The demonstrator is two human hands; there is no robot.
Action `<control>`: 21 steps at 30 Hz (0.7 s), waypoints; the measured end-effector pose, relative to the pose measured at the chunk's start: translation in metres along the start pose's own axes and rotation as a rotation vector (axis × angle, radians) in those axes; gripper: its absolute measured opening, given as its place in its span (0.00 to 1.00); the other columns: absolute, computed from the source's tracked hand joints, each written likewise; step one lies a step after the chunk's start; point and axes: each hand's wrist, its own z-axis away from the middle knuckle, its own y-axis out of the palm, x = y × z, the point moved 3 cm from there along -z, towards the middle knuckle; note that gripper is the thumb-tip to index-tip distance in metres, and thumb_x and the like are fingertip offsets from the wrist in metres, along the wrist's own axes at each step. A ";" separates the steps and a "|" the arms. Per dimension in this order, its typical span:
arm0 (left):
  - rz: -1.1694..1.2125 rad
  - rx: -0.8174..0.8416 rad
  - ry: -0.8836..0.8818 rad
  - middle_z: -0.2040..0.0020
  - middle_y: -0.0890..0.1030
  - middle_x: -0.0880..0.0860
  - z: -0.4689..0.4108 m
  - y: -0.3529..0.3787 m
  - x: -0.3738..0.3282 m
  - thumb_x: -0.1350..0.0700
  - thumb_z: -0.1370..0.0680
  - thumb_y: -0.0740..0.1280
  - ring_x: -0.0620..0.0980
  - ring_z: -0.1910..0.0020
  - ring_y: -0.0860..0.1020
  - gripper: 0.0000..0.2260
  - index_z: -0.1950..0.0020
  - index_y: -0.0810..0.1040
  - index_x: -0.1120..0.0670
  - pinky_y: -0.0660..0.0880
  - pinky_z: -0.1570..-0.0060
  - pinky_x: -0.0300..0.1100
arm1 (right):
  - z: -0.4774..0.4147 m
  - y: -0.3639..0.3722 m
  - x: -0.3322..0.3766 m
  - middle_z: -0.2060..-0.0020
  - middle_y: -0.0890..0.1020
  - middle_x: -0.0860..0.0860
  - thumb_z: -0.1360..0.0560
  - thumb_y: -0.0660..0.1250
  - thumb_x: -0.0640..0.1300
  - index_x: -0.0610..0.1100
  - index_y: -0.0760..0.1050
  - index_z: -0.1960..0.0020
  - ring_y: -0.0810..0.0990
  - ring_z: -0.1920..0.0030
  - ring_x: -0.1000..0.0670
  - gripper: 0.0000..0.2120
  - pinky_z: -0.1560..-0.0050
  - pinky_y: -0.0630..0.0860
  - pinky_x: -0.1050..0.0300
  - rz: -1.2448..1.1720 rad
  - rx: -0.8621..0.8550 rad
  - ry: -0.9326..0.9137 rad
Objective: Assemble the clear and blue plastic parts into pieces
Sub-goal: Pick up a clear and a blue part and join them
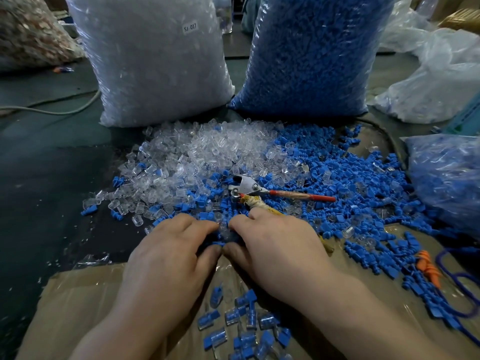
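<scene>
A heap of clear plastic caps (202, 154) lies at centre, beside a spread of blue plastic plugs (345, 178) to its right. My left hand (171, 255) and my right hand (275, 245) lie palm down at the heap's near edge, thumbs touching, fingers curled into the parts. Between the fingertips shows a clear cap (222, 226); which hand holds it I cannot tell. Several assembled clear-and-blue pieces (246, 323) lie on the cardboard (78, 307) between my forearms.
A tall bag of clear parts (155, 61) and a tall bag of blue parts (317, 53) stand behind the heap. Red-handled pliers (259, 192) lie on the parts. Another filled bag (446, 183) sits at right, with an orange part (428, 268) and blue cord (465, 289) nearby.
</scene>
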 end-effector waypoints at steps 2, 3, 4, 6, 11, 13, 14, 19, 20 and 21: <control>0.042 -0.010 0.016 0.52 0.78 0.39 0.000 0.001 0.001 0.43 0.25 0.66 0.42 0.50 0.75 0.13 0.42 0.80 0.41 0.70 0.53 0.38 | 0.000 -0.001 0.001 0.63 0.62 0.56 0.20 0.53 0.58 0.53 0.68 0.48 0.65 0.68 0.51 0.11 0.73 0.57 0.56 -0.039 0.001 -0.014; 0.058 -0.011 0.019 0.52 0.78 0.38 0.000 0.001 0.001 0.43 0.25 0.66 0.41 0.50 0.75 0.13 0.42 0.80 0.41 0.69 0.53 0.37 | 0.001 -0.001 0.001 0.64 0.63 0.56 0.20 0.54 0.56 0.53 0.69 0.49 0.64 0.69 0.53 0.09 0.73 0.56 0.56 -0.060 0.001 -0.020; 0.075 -0.013 0.016 0.51 0.77 0.37 0.000 0.002 0.001 0.42 0.25 0.65 0.39 0.50 0.74 0.13 0.41 0.79 0.40 0.68 0.54 0.35 | 0.001 -0.002 0.001 0.63 0.64 0.56 0.19 0.56 0.54 0.53 0.69 0.48 0.65 0.68 0.53 0.07 0.73 0.57 0.56 -0.076 -0.004 -0.024; 0.115 -0.021 0.004 0.50 0.77 0.36 0.002 0.003 0.002 0.41 0.25 0.65 0.37 0.50 0.73 0.15 0.39 0.78 0.39 0.65 0.55 0.30 | 0.002 -0.003 0.000 0.60 0.71 0.55 0.19 0.58 0.50 0.52 0.71 0.46 0.70 0.65 0.50 0.05 0.70 0.62 0.54 -0.101 -0.033 -0.028; 0.295 -0.135 -0.007 0.52 0.76 0.34 0.006 0.002 0.000 0.49 0.27 0.70 0.35 0.50 0.75 0.14 0.41 0.80 0.43 0.68 0.53 0.28 | 0.003 -0.005 -0.006 0.57 0.77 0.56 0.19 0.58 0.51 0.53 0.73 0.49 0.75 0.56 0.53 0.06 0.55 0.73 0.52 -0.337 -0.106 0.029; 0.367 -0.183 0.000 0.52 0.77 0.35 0.008 0.000 -0.001 0.50 0.26 0.69 0.33 0.48 0.75 0.13 0.41 0.81 0.44 0.71 0.55 0.27 | 0.004 -0.005 -0.011 0.61 0.79 0.57 0.20 0.62 0.53 0.54 0.75 0.49 0.76 0.59 0.57 0.05 0.59 0.73 0.58 -0.513 -0.128 0.082; 0.408 -0.198 0.007 0.52 0.77 0.35 0.008 -0.002 -0.002 0.49 0.25 0.68 0.33 0.48 0.75 0.13 0.40 0.80 0.44 0.71 0.54 0.25 | 0.005 -0.003 -0.013 0.63 0.80 0.58 0.21 0.64 0.53 0.56 0.75 0.49 0.77 0.61 0.58 0.03 0.62 0.74 0.61 -0.651 -0.117 0.124; 0.614 -0.182 0.045 0.47 0.79 0.30 0.011 -0.008 -0.011 0.43 0.25 0.61 0.29 0.49 0.77 0.15 0.41 0.79 0.38 0.67 0.51 0.19 | 0.012 0.000 -0.014 0.67 0.82 0.48 0.20 0.65 0.47 0.57 0.79 0.50 0.80 0.67 0.49 0.06 0.65 0.80 0.52 -1.240 0.114 0.193; 0.633 -0.177 0.049 0.48 0.79 0.30 0.011 -0.008 -0.012 0.42 0.26 0.61 0.29 0.50 0.78 0.14 0.42 0.79 0.36 0.68 0.51 0.19 | 0.012 -0.001 -0.014 0.66 0.82 0.48 0.20 0.64 0.46 0.55 0.79 0.51 0.80 0.67 0.48 0.06 0.65 0.80 0.52 -1.290 0.128 0.187; 0.651 -0.181 0.047 0.49 0.79 0.30 0.012 -0.008 -0.012 0.42 0.27 0.62 0.30 0.51 0.78 0.13 0.44 0.79 0.34 0.69 0.52 0.20 | 0.012 -0.001 -0.014 0.66 0.82 0.47 0.19 0.64 0.44 0.53 0.79 0.51 0.81 0.67 0.47 0.07 0.65 0.80 0.53 -1.349 0.141 0.188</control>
